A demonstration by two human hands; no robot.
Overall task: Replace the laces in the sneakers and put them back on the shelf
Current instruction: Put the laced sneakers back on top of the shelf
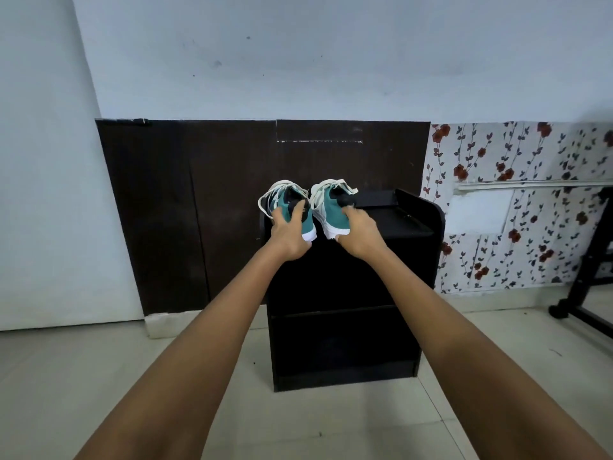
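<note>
Gripping the left sneaker [308, 222] at its heel with the left hand [289, 235], fingers curled over the teal side, at the near left edge atop the black shelf [404, 224]. Gripping the right sneaker [328, 200] just beside it the same way with the right hand [357, 234], and, whether resting on that top or hanging just above it being unclear, probably best keeping both soles level and side by side. Watching the loose white laces [284, 186], likely to snag at the edge.
</note>
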